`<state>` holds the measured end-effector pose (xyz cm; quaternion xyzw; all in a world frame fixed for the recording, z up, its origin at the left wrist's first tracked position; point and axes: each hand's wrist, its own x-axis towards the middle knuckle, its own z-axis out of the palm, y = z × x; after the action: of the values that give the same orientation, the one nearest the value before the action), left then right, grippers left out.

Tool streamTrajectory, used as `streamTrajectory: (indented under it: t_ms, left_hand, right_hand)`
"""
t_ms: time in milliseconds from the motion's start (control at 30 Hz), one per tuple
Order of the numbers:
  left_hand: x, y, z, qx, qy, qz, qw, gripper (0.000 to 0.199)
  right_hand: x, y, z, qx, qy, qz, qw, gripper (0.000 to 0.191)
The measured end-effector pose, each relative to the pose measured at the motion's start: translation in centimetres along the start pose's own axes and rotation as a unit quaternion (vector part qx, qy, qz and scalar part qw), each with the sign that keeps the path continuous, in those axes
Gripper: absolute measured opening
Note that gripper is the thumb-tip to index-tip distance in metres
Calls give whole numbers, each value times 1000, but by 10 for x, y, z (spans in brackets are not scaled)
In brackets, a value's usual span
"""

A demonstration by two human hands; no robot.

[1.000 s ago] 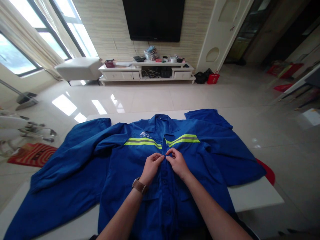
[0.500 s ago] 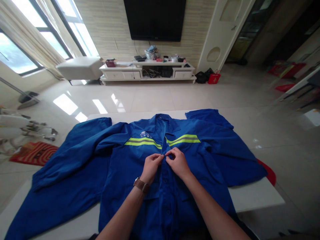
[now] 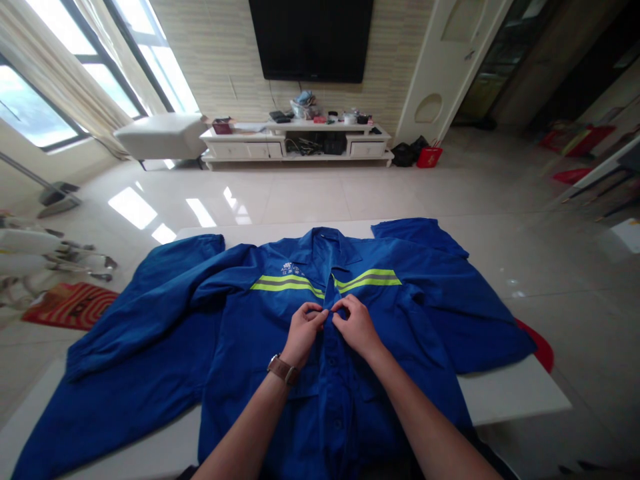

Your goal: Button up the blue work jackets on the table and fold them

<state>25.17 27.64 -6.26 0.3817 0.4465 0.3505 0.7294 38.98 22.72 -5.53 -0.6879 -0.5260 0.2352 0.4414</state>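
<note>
A blue work jacket [image 3: 280,320] lies spread front side up, its collar pointing away from me and yellow-grey reflective strips across the chest. The front placket [image 3: 330,393] runs down the middle with several buttons showing below my hands. At chest height my left hand [image 3: 303,331], with a brown watch on its wrist, pinches the placket edge between thumb and finger. Close beside it, my right hand [image 3: 356,325] has thumb and fingertips closed on the other side of the same placket. Whatever small button lies between the fingertips is hidden.
Under the jacket is a white table [image 3: 515,393]; more blue cloth [image 3: 150,427] spreads over its left side. A red stool [image 3: 543,343] shows at the right edge. Beyond the tiled floor stand a white TV cabinet [image 3: 240,148] and a grey ottoman [image 3: 163,140].
Both hands stay at the same spot on the placket, with only slight finger movement. The jacket lies as before.
</note>
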Motion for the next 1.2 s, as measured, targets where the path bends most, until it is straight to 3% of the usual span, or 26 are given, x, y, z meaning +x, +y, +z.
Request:
streamTrajectory:
  t_ms: [700, 967, 1067, 1200]
  left_hand:
    - [-1, 3, 2, -31, 38, -43, 998, 38]
    - [0, 2, 3, -35, 19, -5, 999, 41]
    - [-1, 5, 2, -2, -5, 32, 999, 38]
    - [-1, 8, 1, 60, -41, 88, 993, 35]
  right_hand:
    - [-1, -2, 1, -8, -2, -15, 1000, 12]
    - [-4, -6, 0, -45, 8, -19, 999, 14]
    - [-4, -7, 0, -27, 7, -26, 999, 19]
    - [-2, -6, 0, 1, 7, -18, 1000, 12]
